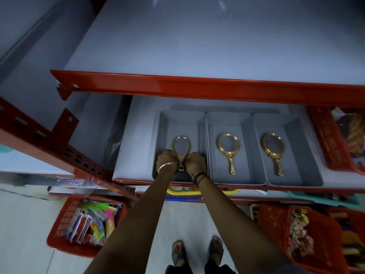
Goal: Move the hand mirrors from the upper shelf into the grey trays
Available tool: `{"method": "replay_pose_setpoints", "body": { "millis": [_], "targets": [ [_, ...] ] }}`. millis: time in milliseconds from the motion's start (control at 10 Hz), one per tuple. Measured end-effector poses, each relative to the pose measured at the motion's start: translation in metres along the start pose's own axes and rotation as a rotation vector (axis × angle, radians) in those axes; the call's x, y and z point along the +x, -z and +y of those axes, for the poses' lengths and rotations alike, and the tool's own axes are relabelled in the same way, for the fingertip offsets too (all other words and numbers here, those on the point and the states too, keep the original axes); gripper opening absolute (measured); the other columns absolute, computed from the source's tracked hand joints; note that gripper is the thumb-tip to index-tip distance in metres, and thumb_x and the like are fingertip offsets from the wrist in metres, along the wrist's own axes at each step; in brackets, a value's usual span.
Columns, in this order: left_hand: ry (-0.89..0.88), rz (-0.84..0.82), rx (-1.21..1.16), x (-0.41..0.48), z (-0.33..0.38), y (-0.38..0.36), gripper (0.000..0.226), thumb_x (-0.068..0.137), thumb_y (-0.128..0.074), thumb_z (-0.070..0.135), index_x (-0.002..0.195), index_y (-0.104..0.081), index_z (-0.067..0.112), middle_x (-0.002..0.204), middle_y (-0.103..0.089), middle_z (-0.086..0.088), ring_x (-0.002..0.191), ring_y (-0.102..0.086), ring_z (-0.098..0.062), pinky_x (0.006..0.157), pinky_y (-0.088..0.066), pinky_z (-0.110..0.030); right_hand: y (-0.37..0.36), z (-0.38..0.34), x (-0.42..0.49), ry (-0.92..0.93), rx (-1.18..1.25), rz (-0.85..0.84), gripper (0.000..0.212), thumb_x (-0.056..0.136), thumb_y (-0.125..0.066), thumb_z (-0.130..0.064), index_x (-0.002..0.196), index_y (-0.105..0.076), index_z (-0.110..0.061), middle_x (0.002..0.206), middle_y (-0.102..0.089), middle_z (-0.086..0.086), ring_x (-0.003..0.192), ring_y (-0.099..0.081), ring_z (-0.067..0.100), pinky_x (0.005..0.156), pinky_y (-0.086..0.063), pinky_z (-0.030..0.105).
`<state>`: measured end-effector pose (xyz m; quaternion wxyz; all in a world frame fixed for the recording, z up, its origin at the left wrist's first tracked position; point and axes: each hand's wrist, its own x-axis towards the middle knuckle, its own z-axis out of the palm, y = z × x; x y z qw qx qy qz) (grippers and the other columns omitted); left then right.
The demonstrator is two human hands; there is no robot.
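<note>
Three grey trays stand side by side on the lower shelf: left tray, middle tray, right tray. A gold hand mirror lies inside the left tray, oval end away from me. My left hand and my right hand both grip its handle from either side. Another gold mirror lies flat in the middle tray. A third gold mirror lies flat in the right tray. The upper shelf above the red rail shows only bare grey surface.
A red shelf rail overhangs the trays' far ends. Red baskets sit at the shelf's right end, on the floor at left and at lower right. A slanted red upright stands left. My feet are below.
</note>
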<state>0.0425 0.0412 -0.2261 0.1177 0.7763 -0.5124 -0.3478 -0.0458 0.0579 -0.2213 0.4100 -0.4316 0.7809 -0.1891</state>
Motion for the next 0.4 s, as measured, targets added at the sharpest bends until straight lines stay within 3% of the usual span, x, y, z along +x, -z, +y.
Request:
{"method": "replay_pose_setpoints", "body": {
  "millis": [200, 400],
  "targets": [
    [-0.111, 0.071, -0.048, -0.011, 0.006, 0.013, 0.022, 0.086, -0.051, 0.004, 0.094, -0.071, 0.0, 0.096, -0.073, -0.021, 0.091, -0.069, -0.036, 0.074, -0.056, -0.035, 0.01, -0.007, -0.019, 0.072, -0.059, 0.065, 0.022, 0.088, -0.053, -0.012, 0.09, -0.071, 0.0, 0.095, -0.074, 0.017, 0.086, -0.069, 0.031, 0.063, -0.049, 0.029],
    [-0.543, 0.218, -0.201, -0.046, 0.009, 0.028, 0.024, 0.096, -0.049, 0.016, 0.103, -0.066, 0.001, 0.094, -0.072, -0.018, 0.081, -0.069, -0.032, 0.067, -0.045, -0.021, 0.051, -0.007, -0.051, 0.452, 0.087, 0.227, 0.021, 0.091, -0.055, -0.021, 0.105, -0.065, -0.008, 0.101, -0.071, 0.01, 0.094, -0.067, 0.022, 0.075, -0.053, 0.026]
  ]
}}
